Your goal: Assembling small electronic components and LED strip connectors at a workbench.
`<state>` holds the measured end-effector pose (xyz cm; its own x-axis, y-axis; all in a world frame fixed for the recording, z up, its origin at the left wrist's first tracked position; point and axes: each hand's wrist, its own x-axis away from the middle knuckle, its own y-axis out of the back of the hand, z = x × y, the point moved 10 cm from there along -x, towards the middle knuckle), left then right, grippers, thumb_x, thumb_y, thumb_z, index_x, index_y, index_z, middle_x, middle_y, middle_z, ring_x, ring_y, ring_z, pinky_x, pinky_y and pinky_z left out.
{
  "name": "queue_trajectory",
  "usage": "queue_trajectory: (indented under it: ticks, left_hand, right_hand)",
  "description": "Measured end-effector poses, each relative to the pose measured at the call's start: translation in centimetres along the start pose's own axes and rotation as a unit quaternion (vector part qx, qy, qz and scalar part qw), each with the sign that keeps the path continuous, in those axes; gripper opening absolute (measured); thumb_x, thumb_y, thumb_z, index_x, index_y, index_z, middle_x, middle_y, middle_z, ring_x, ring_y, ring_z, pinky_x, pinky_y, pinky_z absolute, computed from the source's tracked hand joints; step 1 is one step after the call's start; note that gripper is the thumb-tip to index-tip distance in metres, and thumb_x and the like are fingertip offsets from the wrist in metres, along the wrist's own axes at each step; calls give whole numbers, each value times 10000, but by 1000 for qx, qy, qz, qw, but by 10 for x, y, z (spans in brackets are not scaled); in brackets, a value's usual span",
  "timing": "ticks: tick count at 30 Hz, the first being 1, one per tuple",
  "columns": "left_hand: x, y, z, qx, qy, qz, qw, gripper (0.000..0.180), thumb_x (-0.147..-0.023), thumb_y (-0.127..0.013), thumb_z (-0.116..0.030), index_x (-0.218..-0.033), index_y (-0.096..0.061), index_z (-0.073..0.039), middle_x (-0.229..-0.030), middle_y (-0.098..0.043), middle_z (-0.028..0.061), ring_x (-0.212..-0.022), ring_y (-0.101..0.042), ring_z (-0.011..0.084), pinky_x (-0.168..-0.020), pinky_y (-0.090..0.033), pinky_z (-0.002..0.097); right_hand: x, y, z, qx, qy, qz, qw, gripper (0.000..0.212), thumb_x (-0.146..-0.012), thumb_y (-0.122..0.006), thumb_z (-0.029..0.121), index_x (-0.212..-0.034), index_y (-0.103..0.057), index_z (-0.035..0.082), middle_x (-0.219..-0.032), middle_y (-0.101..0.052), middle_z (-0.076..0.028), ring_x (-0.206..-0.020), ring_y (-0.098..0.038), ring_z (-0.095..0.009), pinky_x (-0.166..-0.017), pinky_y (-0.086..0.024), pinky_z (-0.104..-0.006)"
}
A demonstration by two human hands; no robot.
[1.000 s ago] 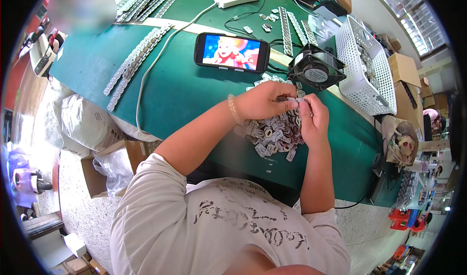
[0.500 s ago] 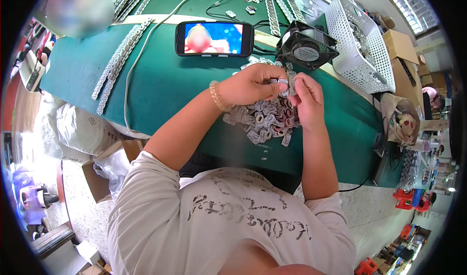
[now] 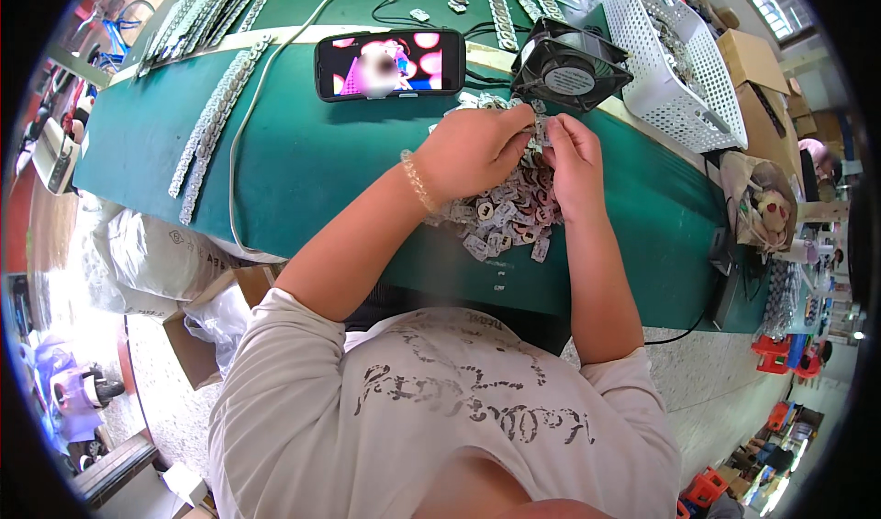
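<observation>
Over a heap of small silver-grey pieces [image 3: 503,218], some with dark round centres, my two hands meet with their fingers closed. Thumb and fingers of my left hand [image 3: 477,150] are pinched together, and a beaded bracelet circles that wrist. Facing it, my right hand [image 3: 576,163] pinches from the other side. Between the fingertips shows a small silver-grey piece [image 3: 540,133], and both hands grip it. Its exact kind is too small to make out, and my left fingers hide part of it.
A phone [image 3: 390,65] playing a video lies beyond my left hand. Just past the heap stands a black fan [image 3: 569,65]. A white perforated basket [image 3: 679,106] is at the far right. Strips of joined pieces [image 3: 216,120] and a white cable [image 3: 246,133] lie left.
My hands stay together over the heap, with the left fingers curled further around the piece. The phone's picture has changed, and the whole view has shifted slightly.
</observation>
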<state>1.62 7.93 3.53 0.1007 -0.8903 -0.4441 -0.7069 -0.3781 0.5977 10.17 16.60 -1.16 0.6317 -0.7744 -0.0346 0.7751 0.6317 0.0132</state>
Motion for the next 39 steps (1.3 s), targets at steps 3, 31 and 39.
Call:
queue_trajectory:
  ticks: [3, 31, 39]
  left_hand:
    - [-1, 1, -3, -18, -15, -28, 999, 143, -844, -565, -103, -962, -527, -30, -702, -562, 206, -661, -553, 402, -558, -427, 446]
    - [-4, -4, 3, -56, 30, -43, 997, 126, -874, -539, -144, -911, -481, -39, -704, -572, 190, -673, -560, 397, -565, -425, 470]
    - [-3, -4, -9, -66, -42, -50, 996, 104, -857, -545, -116, -877, -467, -50, -663, -564, 160, -642, -565, 376, -550, -429, 466]
  right_hand:
    - [-1, -2, 10, 16, 79, 17, 997, 224, -920, -506, 169, -741, -531, 36, -664, -452, 49, -626, -392, -32, -546, -323, -227]
    - [-5, 1, 1, -67, 27, 7, 997, 156, -925, -539, 155, -803, -578, 67, -675, -444, 81, -575, -393, 2, -494, -296, -183]
    - [-5, 4, -6, -25, -5, 1, 1000, 274, -911, -511, 157, -667, -441, 53, -632, -382, 51, -617, -340, -39, -528, -284, -255]
